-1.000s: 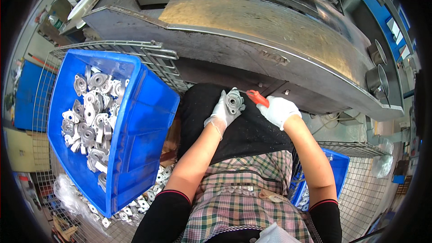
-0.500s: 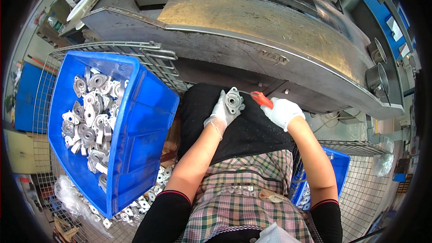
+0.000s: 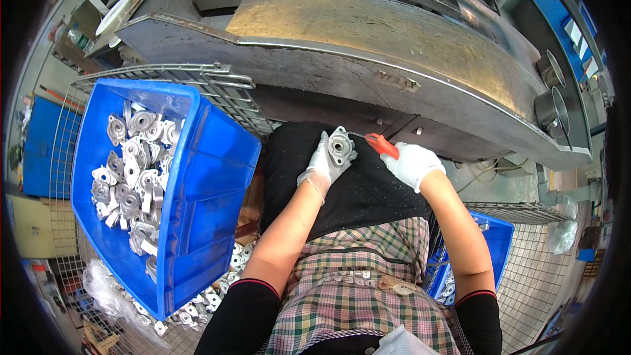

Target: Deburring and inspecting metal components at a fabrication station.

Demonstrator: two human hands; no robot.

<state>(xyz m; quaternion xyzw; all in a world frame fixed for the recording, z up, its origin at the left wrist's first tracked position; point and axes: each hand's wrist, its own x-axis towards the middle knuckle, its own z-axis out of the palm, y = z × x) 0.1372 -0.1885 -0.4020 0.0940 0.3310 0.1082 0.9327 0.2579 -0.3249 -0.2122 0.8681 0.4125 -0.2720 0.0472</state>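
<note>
My gloved left hand (image 3: 322, 164) grips a grey cast metal flange part (image 3: 340, 148) with a round central bore and holes in its ears. It holds the part above the black cloth (image 3: 355, 200) over my lap, bore facing up. My gloved right hand (image 3: 417, 164) is closed round a tool with a red handle (image 3: 382, 144). A thin metal shaft runs from the handle toward the part's upper right edge; whether its tip touches the metal is too small to tell.
At my left a tilted blue bin (image 3: 217, 151) holds many similar castings (image 3: 131, 171), with more beneath it in a wire cage (image 3: 62, 171). Ahead stands a metal machine bed (image 3: 368, 26). Another blue bin (image 3: 499, 240) is by my right elbow. Two metal cups (image 3: 551, 110) hang at the far right.
Both hands keep nearly the same pose, with the casting and the red-handled tool still held. The view has shifted slightly.
</note>
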